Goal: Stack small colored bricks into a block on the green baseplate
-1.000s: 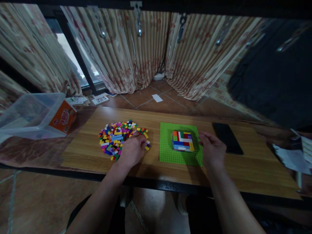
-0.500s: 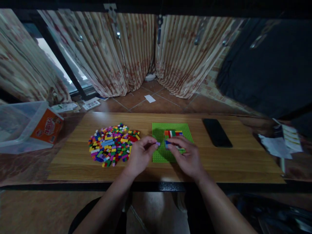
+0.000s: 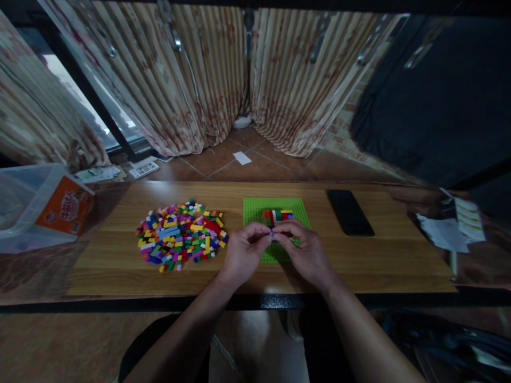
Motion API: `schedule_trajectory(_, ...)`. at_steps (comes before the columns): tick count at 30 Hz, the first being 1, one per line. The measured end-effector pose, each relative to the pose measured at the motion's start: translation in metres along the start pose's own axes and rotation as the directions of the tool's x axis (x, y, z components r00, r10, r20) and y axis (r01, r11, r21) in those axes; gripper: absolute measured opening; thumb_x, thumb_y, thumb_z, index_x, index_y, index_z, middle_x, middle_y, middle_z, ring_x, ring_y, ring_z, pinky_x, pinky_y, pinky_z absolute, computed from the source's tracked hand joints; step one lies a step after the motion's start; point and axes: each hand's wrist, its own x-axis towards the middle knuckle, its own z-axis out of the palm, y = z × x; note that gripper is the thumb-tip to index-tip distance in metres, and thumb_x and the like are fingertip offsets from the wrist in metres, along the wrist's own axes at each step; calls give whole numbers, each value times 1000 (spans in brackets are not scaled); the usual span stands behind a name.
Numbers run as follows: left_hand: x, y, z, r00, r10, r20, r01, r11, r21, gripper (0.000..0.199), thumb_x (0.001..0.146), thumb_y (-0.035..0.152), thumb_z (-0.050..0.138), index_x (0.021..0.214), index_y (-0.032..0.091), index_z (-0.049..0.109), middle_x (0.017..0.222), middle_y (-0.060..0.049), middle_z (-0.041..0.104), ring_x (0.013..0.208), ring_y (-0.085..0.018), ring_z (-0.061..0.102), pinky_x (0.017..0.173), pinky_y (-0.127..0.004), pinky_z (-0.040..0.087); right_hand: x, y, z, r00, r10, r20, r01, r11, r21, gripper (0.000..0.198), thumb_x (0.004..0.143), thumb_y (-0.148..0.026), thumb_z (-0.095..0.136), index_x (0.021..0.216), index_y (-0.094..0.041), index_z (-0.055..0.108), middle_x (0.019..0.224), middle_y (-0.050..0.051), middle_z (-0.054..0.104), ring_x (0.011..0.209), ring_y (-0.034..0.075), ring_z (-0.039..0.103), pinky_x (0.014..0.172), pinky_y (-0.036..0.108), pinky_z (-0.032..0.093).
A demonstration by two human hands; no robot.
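Observation:
Over the green baseplate (image 3: 252, 205), my left hand (image 3: 244, 250) and my right hand (image 3: 303, 249) meet fingertip to fingertip. Between them is a small purple brick (image 3: 272, 233), pinched by the thumb and fingers of both hands. Just behind the fingers stands a low structure of multicoloured bricks (image 3: 278, 215) on the baseplate; its near part is hidden by my hands. Left of my left hand lies a heap of loose bricks (image 3: 179, 234) in many colours.
A black phone (image 3: 350, 213) lies on the wooden table (image 3: 120, 266), right of the baseplate. At the far left stands a clear plastic bin (image 3: 24, 213) with an orange label. Papers (image 3: 443, 233) lie beyond the table's right end.
My hands have come together, and the purple brick, held in the left fingers before, is now between both. The view has shifted slightly.

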Motion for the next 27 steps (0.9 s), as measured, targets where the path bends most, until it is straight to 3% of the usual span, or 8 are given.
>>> schedule_trajectory(4,1,-3,3,1000,-17,5,17,999,31,9,81,23,62,87,17,66,76,0,66,68,-12,59,64,-22,47,0,11,-14,1000,2,-23,-2,1000,-31,14,90,-33,57,86,-24,68,94,3,67,95,20,63,87,35,47)
schedule_trajectory(8,5,-7,0,995,-71,-68,81,985,151,14,81,23,59,91,17,67,65,3,60,57,-10,52,53,-20,40,-1,31,-31,994,34,-108,-43,996,-84,13,88,-33,60,87,-25,69,102,4,64,100,21,62,89,38,47)
schedule_trajectory(10,7,-8,-3,992,-85,-97,103,975,197,14,80,22,58,90,17,67,66,2,60,57,-10,52,54,-21,40,-3,37,-36,995,50,-89,-59,994,-95,12,87,-33,61,87,-25,69,106,4,62,103,22,60,92,40,46)
schedule_trajectory(17,8,-11,-5,993,-101,-54,113,938,328,15,79,20,58,91,17,67,72,1,64,58,-11,53,56,-22,40,-7,40,-34,996,80,39,-74,990,-123,10,87,-29,61,85,-26,70,113,5,57,111,23,57,99,42,42)
schedule_trajectory(27,7,-10,-7,993,-115,2,106,924,368,16,81,22,58,93,18,68,72,1,64,59,-11,54,54,-22,39,-7,39,-29,994,112,-1,-111,988,-109,10,86,-30,63,81,-25,70,112,5,59,112,24,57,100,44,42)
